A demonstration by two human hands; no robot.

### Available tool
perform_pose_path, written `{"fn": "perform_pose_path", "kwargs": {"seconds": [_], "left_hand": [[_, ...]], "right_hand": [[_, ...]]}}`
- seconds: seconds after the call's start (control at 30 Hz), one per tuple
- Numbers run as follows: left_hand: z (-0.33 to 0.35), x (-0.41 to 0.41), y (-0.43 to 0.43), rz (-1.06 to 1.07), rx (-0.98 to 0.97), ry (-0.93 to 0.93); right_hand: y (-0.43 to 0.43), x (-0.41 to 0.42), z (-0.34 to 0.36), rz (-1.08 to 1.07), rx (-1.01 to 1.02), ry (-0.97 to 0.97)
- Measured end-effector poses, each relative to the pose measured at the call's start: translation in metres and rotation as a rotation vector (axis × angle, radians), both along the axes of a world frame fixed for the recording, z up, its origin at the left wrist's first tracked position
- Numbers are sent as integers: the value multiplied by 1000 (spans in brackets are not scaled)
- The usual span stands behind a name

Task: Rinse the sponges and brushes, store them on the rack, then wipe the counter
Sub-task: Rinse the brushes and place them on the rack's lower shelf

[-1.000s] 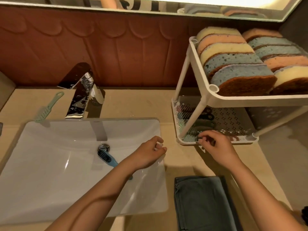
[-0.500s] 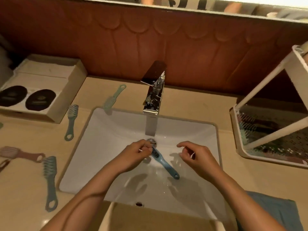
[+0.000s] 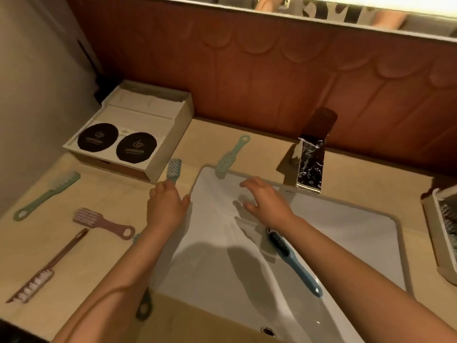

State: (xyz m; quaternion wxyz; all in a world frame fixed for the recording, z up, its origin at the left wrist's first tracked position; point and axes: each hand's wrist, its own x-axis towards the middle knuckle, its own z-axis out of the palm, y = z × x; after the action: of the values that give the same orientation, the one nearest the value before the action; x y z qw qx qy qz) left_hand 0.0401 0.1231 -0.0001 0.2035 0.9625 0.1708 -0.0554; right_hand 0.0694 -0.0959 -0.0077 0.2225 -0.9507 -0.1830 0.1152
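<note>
The left hand lies palm down over the beige tabletop, just beside the left edge of the white rectangular sink. Its fingers cover the handle of a pale blue-green plastic brush, whose head points to the far edge. I cannot tell if the fingers grip the handle or only rest on it.

The right hand is over the far left part of the sink, with fingers spread and relaxed, and it holds nothing. A blue brush with dark bristles lies in the basin, near this wrist and apart from both hands.

A mint green brush with a hole in its handle lies at the far left corner of the sink, between the two hands and beyond them. Near the left edge of the tabletop lie a green comb-shaped brush, a pink brush and a long brown brush. A dark brush shows partly under the left forearm. The white rack stands at the right edge, well apart from the hands.
</note>
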Motion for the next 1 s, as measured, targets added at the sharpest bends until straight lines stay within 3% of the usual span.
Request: {"fn": "perform_pose_path", "kwargs": {"seconds": [0.2, 0.4, 0.57, 0.83, 1.0], "left_hand": [[-12, 24, 12, 51, 60, -80], [-23, 49, 14, 12, 200, -19], [-28, 58, 15, 17, 250, 29], [-26, 65, 16, 97, 127, 18], [-26, 60, 15, 42, 174, 26]], "right_hand": [[39, 36, -2, 66, -201, -88], [60, 61, -8, 83, -367, -96], [65, 68, -11, 69, -382, -134], [70, 67, -8, 111, -418, -151], [64, 51, 0, 153, -357, -282]]}}
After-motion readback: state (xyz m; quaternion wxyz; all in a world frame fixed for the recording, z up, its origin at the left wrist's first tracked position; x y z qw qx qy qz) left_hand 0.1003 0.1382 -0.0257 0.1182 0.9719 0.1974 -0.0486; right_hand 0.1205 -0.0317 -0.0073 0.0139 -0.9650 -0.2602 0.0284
